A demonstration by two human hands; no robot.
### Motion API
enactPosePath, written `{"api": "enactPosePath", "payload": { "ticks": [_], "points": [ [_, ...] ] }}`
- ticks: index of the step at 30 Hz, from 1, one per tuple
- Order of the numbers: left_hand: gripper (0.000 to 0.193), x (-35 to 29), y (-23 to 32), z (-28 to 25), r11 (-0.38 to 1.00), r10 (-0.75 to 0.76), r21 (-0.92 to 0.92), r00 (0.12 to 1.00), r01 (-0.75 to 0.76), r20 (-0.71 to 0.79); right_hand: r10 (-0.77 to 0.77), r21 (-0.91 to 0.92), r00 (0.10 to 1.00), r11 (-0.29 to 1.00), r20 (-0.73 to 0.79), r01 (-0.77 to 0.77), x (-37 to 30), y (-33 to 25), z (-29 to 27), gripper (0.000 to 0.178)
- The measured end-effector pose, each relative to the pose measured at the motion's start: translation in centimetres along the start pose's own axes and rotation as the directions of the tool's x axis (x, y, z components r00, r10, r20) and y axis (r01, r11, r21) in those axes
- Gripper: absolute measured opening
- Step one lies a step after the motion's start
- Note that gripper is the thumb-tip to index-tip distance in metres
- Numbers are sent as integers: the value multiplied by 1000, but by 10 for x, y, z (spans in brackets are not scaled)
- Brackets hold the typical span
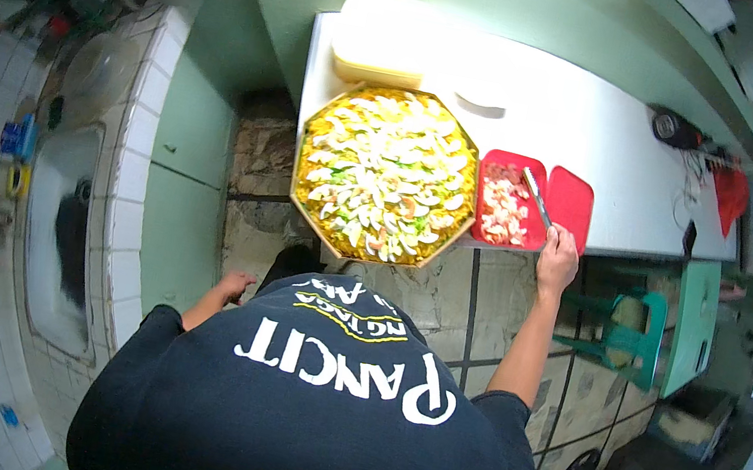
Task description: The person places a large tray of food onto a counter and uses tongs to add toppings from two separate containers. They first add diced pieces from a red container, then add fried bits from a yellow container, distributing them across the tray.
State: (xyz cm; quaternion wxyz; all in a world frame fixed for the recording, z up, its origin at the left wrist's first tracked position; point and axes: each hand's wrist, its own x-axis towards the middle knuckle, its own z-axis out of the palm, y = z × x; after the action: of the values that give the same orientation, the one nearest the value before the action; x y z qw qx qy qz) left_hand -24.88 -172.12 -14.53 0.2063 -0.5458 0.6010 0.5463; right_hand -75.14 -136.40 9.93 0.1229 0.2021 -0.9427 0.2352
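See a big eight-sided tray [447, 244] on the white tabletop [640, 196], seeming to poke a bit past the near edge. Can spot yellow noodles [324, 221] filling the tray, with white egg slices [393, 142] laid almost all over, so would call the egg layer done or very close. Holding silver tongs [539, 195], by the look of them, in the right hand [558, 259], to the right of the tray, with the tip over an open red box [534, 235]. Can see lots of pink and white bits [506, 216] left in the box, so would not call it used up. Can make out a few darker bits among the egg, but cannot tell if from the same box. Cannot tell how wide or narrow to call the left hand [236, 286], down to the near left of the tray, well apart from it.
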Motion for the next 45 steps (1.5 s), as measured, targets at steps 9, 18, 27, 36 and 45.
{"api": "enactPosePath", "payload": {
  "ticks": [9,18,27,36,45],
  "points": [
    [23,19,-3,10,995,88,-49,996,-88,-6,69,-270,997,961,24,-60,14,-8,14,21],
    [25,49,-93,7,989,34,-140,997,-42,-62,52,-357,990,934,129,-2,14,9,26,21],
    [31,29,-38,-3,923,300,223,950,-313,89,26,-240,998,971,56,-12,5,-12,-3,21],
    [28,-7,13,9,985,-46,-163,998,50,31,-431,223,900,886,67,407,1,-136,57,16],
    [24,-22,-51,25,975,-57,-217,998,47,-41,-557,96,786,827,269,554,18,-196,130,21]
  ]
}}
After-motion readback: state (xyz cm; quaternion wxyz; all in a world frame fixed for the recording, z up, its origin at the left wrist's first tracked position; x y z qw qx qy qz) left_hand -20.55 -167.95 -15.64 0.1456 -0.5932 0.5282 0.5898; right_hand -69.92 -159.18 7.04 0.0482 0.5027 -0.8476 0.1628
